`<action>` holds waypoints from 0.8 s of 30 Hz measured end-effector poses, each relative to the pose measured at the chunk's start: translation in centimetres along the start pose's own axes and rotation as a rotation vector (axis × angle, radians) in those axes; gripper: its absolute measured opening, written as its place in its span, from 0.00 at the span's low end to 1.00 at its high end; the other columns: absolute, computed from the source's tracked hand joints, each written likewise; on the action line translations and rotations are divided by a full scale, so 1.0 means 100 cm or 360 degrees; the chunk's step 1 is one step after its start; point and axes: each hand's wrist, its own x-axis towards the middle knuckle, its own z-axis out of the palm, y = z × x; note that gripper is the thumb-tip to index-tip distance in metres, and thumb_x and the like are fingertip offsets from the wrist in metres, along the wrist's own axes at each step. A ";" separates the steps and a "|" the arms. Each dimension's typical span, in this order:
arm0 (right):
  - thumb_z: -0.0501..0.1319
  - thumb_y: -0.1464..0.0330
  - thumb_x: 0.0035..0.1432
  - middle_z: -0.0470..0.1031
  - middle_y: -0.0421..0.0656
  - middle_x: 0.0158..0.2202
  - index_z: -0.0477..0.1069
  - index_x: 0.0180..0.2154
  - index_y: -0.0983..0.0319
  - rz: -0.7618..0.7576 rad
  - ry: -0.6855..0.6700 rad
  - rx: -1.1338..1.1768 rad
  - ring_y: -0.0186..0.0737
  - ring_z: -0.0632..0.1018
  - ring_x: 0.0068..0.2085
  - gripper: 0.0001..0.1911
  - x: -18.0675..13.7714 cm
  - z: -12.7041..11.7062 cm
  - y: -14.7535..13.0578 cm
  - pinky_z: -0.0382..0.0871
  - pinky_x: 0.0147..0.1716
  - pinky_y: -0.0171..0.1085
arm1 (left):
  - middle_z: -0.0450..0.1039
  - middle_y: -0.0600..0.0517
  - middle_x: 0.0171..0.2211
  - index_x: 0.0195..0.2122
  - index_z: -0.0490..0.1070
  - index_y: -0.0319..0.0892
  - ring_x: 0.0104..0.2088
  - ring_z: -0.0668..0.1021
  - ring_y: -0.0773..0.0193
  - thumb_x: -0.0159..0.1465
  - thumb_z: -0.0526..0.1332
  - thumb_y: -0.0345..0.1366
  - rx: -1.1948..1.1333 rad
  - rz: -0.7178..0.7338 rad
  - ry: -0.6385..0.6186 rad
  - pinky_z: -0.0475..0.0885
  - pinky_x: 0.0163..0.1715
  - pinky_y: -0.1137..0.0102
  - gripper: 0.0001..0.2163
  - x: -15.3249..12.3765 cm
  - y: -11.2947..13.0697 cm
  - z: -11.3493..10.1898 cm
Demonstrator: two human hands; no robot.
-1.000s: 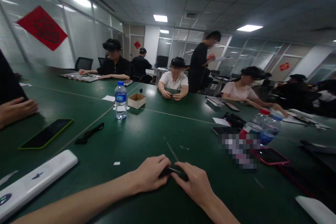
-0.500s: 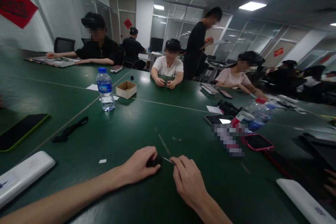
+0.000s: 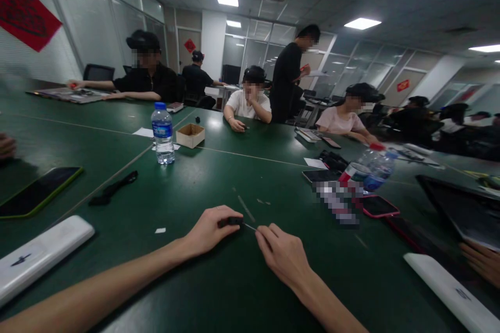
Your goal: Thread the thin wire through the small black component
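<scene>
Between the thumb and fingers of my left hand is a small black block-like piece. My right hand has its fingers closed around a thin metal rod, whose handle, if any, is hidden in the grip. The rod's far end reaches the right side of the black piece; whether it sits inside cannot be made out. Both hands are low over the green table. A white paper scrap lies left of my left forearm.
Ahead stand a water bottle and an open cardboard box. Left lie a green-edged phone, a black strap and a white case. Right are two bottles, a pink-edged phone and another white case. Other people sit around.
My left hand has turned so more of the black piece shows, and both hands are slightly higher in view. Across the table, a person has raised one hand to their face.
</scene>
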 end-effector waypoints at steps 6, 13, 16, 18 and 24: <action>0.45 0.63 0.68 0.71 0.40 0.28 0.73 0.34 0.62 0.0099 -0.0014 0.0058 0.27 0.68 0.24 0.20 0.002 -0.001 -0.003 0.55 0.22 0.27 | 0.76 0.52 0.41 0.48 0.74 0.47 0.32 0.74 0.67 0.62 0.62 0.38 0.0013 -0.0001 -0.0041 0.67 0.33 0.72 0.13 -0.002 -0.002 0.002; 0.46 0.63 0.67 0.72 0.39 0.27 0.73 0.34 0.61 0.0097 -0.0070 0.0039 0.27 0.69 0.23 0.20 0.003 -0.004 -0.005 0.56 0.21 0.27 | 0.77 0.51 0.41 0.47 0.74 0.46 0.35 0.75 0.65 0.63 0.61 0.37 0.0031 0.0005 -0.0055 0.69 0.36 0.71 0.12 -0.001 0.001 0.001; 0.45 0.63 0.67 0.73 0.40 0.27 0.73 0.34 0.61 0.0095 -0.0068 -0.0008 0.28 0.69 0.23 0.20 0.002 -0.005 -0.007 0.56 0.21 0.27 | 0.76 0.51 0.43 0.48 0.74 0.45 0.38 0.76 0.64 0.63 0.61 0.37 0.0052 0.0043 -0.0057 0.71 0.40 0.69 0.12 -0.001 -0.001 0.001; 0.45 0.63 0.67 0.73 0.41 0.27 0.74 0.34 0.62 0.0093 -0.0074 -0.0018 0.28 0.69 0.23 0.21 0.002 -0.006 -0.007 0.56 0.21 0.27 | 0.76 0.51 0.44 0.48 0.73 0.45 0.41 0.76 0.63 0.63 0.60 0.36 0.0075 0.0096 -0.0054 0.71 0.43 0.68 0.12 -0.002 -0.004 0.003; 0.45 0.63 0.67 0.73 0.42 0.27 0.74 0.35 0.62 0.0085 -0.0118 -0.0056 0.28 0.70 0.22 0.21 0.001 -0.006 -0.008 0.56 0.20 0.28 | 0.74 0.48 0.46 0.50 0.71 0.45 0.45 0.76 0.61 0.65 0.59 0.33 0.0272 0.0217 -0.0057 0.71 0.47 0.66 0.13 -0.004 -0.016 0.011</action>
